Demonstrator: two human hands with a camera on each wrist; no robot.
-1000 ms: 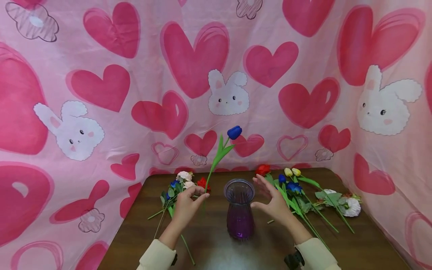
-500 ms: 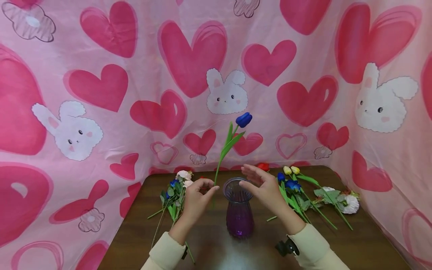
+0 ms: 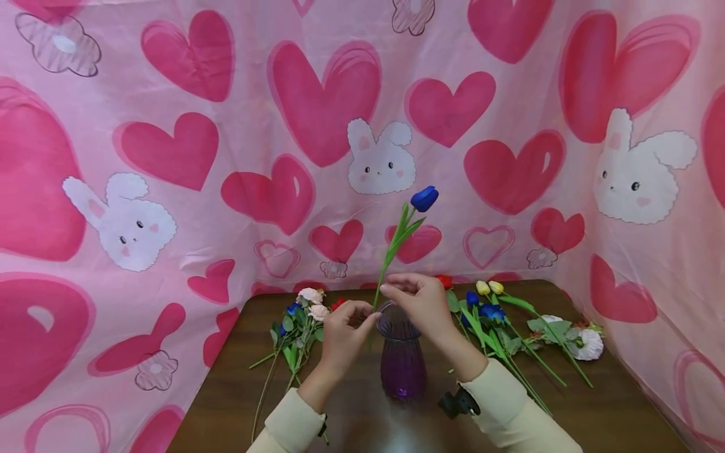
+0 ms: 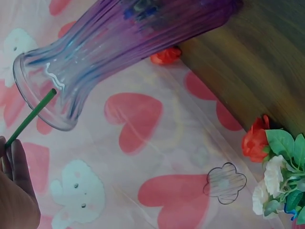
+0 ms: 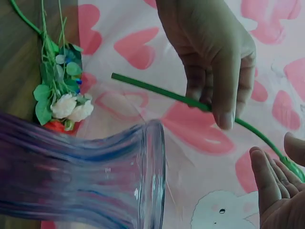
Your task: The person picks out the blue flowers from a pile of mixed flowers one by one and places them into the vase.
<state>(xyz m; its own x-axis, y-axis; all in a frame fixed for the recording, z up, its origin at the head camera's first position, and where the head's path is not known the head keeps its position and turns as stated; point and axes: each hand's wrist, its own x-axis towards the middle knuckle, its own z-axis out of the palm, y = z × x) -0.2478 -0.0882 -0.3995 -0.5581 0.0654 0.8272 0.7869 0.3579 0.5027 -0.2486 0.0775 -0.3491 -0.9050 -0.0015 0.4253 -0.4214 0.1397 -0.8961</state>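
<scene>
"What could go wrong?"

"The left hand (image 3: pixel 342 333) pinches the blue tulip (image 3: pixel 425 199) by its stem (image 5: pixel 152 88), free end hanging beside the vase (image 3: pixel 403 368); a sideways swing might topple it."

"Hidden?"

"Whether the right hand (image 3: pixel 425 305), fingers parted, touches the stem; beyond, a red flower (image 3: pixel 445 280) is partly covered."

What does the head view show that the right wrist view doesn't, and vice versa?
Head only: the blue bloom atop the held stem, the yellow tulips and the large white flower.

Right wrist only: a sharp look at the stem's cut end, apart from the vase in that picture; head leaves it too faint to judge.

Both: left hand pinching the stem, right hand, vase, heart-print backdrop.
</scene>
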